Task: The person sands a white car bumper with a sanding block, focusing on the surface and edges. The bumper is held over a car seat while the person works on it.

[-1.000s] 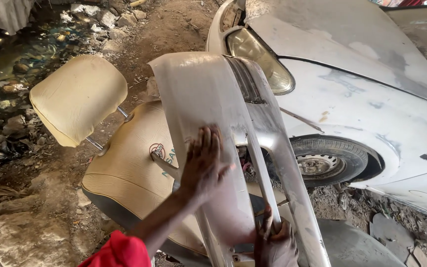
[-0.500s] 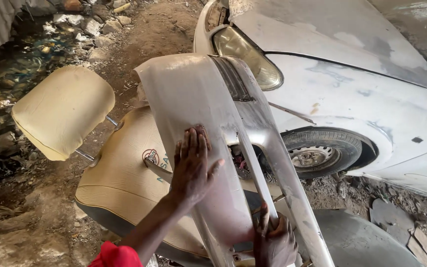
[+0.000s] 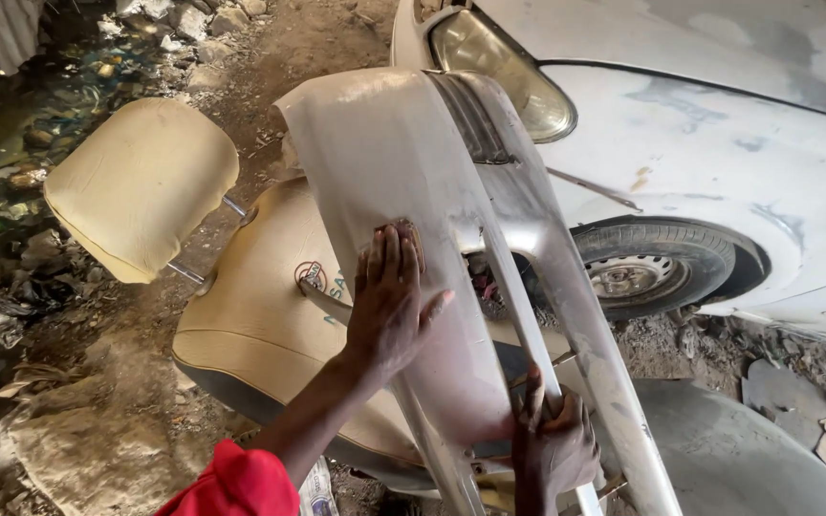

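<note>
Fingers [image 3: 389, 263] flat, dusty curved bumper [image 3: 384, 162] (matte), R hand [image 3: 554, 441] gripping

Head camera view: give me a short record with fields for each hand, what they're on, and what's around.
left hand: flat on the bumper, a small brown pad under the fingertips
right hand: gripping the bumper's lower bar
bumper: detached, dusty grey, lying over a tan car seat
nearby: pale car, its front wheel, dirt and rubble
</note>
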